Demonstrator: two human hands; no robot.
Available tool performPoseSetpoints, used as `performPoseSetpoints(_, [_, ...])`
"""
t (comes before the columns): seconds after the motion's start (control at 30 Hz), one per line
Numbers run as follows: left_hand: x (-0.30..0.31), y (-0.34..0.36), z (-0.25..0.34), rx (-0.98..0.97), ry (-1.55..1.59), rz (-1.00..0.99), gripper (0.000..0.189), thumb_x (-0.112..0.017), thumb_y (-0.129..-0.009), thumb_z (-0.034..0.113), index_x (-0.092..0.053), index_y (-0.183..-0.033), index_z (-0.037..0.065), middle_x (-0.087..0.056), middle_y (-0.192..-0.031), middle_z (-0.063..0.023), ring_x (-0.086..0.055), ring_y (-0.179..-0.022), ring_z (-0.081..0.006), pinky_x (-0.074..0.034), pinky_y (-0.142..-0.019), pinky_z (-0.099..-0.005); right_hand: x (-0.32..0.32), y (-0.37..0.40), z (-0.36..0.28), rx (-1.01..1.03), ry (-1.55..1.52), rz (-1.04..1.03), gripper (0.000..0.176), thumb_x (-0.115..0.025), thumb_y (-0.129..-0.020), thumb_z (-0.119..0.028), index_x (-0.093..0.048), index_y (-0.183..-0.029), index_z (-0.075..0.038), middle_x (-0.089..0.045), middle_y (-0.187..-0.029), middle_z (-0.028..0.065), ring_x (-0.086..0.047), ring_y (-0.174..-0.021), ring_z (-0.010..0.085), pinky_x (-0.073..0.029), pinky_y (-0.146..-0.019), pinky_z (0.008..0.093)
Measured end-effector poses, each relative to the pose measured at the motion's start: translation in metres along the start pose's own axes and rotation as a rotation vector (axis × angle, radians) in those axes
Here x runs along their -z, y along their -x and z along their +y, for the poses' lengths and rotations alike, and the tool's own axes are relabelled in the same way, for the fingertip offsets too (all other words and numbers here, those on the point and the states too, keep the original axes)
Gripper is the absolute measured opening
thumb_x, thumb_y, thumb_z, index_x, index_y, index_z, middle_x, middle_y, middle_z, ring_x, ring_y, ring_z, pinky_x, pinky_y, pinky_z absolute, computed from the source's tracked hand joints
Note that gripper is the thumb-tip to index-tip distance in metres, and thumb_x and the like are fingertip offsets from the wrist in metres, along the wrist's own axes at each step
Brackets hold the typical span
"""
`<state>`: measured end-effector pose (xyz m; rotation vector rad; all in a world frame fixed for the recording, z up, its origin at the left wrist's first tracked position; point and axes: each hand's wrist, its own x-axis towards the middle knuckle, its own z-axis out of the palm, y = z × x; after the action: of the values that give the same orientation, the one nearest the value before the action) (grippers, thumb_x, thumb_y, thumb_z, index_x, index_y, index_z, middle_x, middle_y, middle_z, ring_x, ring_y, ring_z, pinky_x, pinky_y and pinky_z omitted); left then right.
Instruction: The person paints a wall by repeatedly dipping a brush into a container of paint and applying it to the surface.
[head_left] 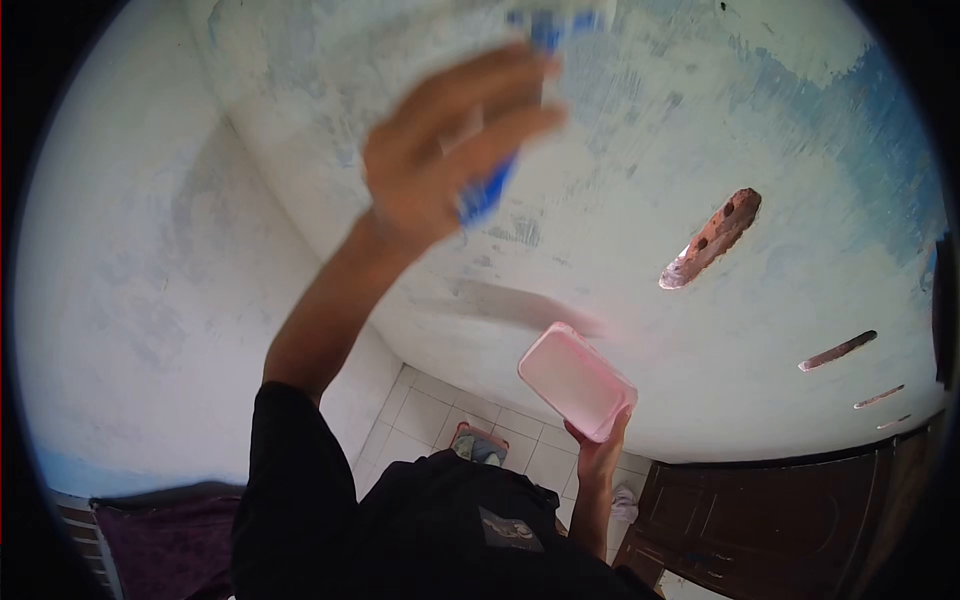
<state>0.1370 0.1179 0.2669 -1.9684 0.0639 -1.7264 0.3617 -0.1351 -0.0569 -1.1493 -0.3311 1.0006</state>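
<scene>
My left hand (460, 145), raised high and blurred by motion, is closed around a blue tool (487, 195). The tool's lower end shows below my palm, and another blue part is near the wall at the top; its exact kind is unclear. Lower down, my right hand (603, 450) grips one end of a pink rectangular container (575, 380) with whitish contents. The container is tilted and close to the wall (600, 240), whose surface is pale with blue and grey patches.
Several elongated holes run across the wall, the largest (712, 240) showing red brick. Dark wooden furniture (760, 510) stands at lower right. A small stool-like item (480, 443) sits on the white tiled floor (420, 415). Purple cloth (165, 540) hangs at lower left.
</scene>
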Motion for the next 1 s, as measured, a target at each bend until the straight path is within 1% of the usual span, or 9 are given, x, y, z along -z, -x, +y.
performPoseSetpoints(0.07, [-0.004, 0.060, 0.030, 0.033, -0.034, -0.162, 0.026, -0.081, -0.083, 0.009, -0.078, -0.108, 0.015, -0.075, -0.122, -0.0068, -0.073, -0.111, -0.0324, -0.068, -0.082, -0.0336, 0.004, 0.002, 0.003, -0.006, 0.005, 0.009, 0.073, -0.038, -0.105, -0.069, -0.040, -0.155, -0.016, -0.059, -0.142, 0.0082, -0.068, -0.115, 0.0241, -0.062, -0.082, 0.0404])
performPoseSetpoints(0.13, [-0.001, 0.127, 0.072, 0.056, -0.047, -0.287, 0.024, -0.080, -0.084, 0.009, -0.077, -0.106, 0.018, -0.074, -0.124, -0.0024, -0.072, -0.114, -0.0297, -0.067, -0.087, -0.0361, 0.007, 0.004, 0.003, -0.009, 0.020, 0.025, 0.074, -0.038, -0.105, -0.069, -0.040, -0.155, -0.015, -0.059, -0.142, 0.0083, -0.068, -0.115, 0.0238, -0.062, -0.081, 0.0402])
performPoseSetpoints(0.33, [0.025, 0.218, 0.175, 0.386, 0.194, -0.438, 0.021, -0.076, -0.084, 0.007, -0.075, -0.104, 0.013, -0.075, -0.118, -0.0066, -0.073, -0.112, -0.0310, -0.066, -0.084, -0.0397, 0.018, -0.005, 0.004, 0.002, 0.051, 0.048, 0.074, -0.038, -0.105, -0.069, -0.040, -0.155, -0.016, -0.060, -0.142, 0.0084, -0.069, -0.114, 0.0235, -0.062, -0.083, 0.0398])
performPoseSetpoints(0.4, [0.034, 0.222, 0.185, 0.514, 0.272, -0.474, 0.023, -0.077, -0.082, 0.002, -0.074, -0.103, 0.011, -0.075, -0.115, -0.0075, -0.073, -0.111, -0.0317, -0.065, -0.079, -0.0393, 0.014, -0.010, 0.003, 0.013, 0.044, 0.034, 0.073, -0.037, -0.106, -0.069, -0.040, -0.155, -0.015, -0.060, -0.142, 0.0083, -0.069, -0.115, 0.0239, -0.062, -0.084, 0.0405])
performPoseSetpoints(0.6, [0.047, 0.194, 0.190, 1.016, 0.503, -0.349, 0.030, -0.082, -0.080, -0.003, -0.071, -0.107, 0.005, -0.074, -0.111, -0.0114, -0.074, -0.101, -0.0285, -0.062, -0.082, -0.0370, 0.010, -0.023, 0.014, 0.012, 0.016, -0.057, 0.070, -0.034, -0.108, -0.065, -0.039, -0.156, -0.014, -0.059, -0.144, 0.0085, -0.066, -0.121, 0.0247, -0.060, -0.088, 0.0424])
performPoseSetpoints(0.7, [0.054, 0.172, 0.181, 1.126, 0.559, -0.374, 0.027, -0.080, -0.082, -0.006, -0.070, -0.105, 0.002, -0.075, -0.108, -0.0131, -0.074, -0.100, -0.0289, -0.060, -0.083, -0.0367, 0.009, -0.031, 0.033, -0.004, -0.015, -0.091, 0.070, -0.033, -0.108, -0.065, -0.039, -0.157, -0.014, -0.058, -0.145, 0.0086, -0.063, -0.125, 0.0248, -0.059, -0.091, 0.0434])
performPoseSetpoints(0.83, [0.052, 0.159, 0.173, 1.122, 0.454, -0.344, 0.022, -0.075, -0.084, -0.010, -0.069, -0.103, 0.002, -0.075, -0.106, -0.0155, -0.074, -0.100, -0.0293, -0.060, -0.084, -0.0359, 0.002, -0.026, 0.039, -0.045, -0.008, -0.106, 0.069, -0.032, -0.109, -0.064, -0.037, -0.158, -0.015, -0.055, -0.148, 0.0083, -0.060, -0.129, 0.0254, -0.057, -0.095, 0.0451])
performPoseSetpoints(0.93, [0.052, 0.150, 0.170, 1.086, 0.508, -0.322, 0.016, -0.072, -0.090, -0.006, -0.068, -0.104, 0.001, -0.075, -0.102, -0.0178, -0.074, -0.097, -0.0289, -0.060, -0.084, -0.0379, -0.010, -0.016, 0.031, -0.132, -0.121, -0.162, 0.060, -0.041, -0.112, -0.048, -0.028, -0.159, -0.014, -0.041, -0.158, 0.0101, -0.041, -0.147, 0.0270, -0.040, -0.118, 0.0480])
performPoseSetpoints(1.0, [0.052, 0.144, 0.167, 1.091, 0.569, -0.364, 0.013, -0.071, -0.093, -0.004, -0.068, -0.104, 0.001, -0.075, -0.101, -0.0181, -0.075, -0.096, -0.0283, -0.060, -0.084, -0.0382, -0.013, -0.015, 0.039, -0.114, -0.127, -0.187, 0.059, -0.041, -0.112, -0.047, -0.028, -0.159, -0.014, -0.041, -0.157, 0.0105, -0.042, -0.147, 0.0268, -0.039, -0.118, 0.0473])
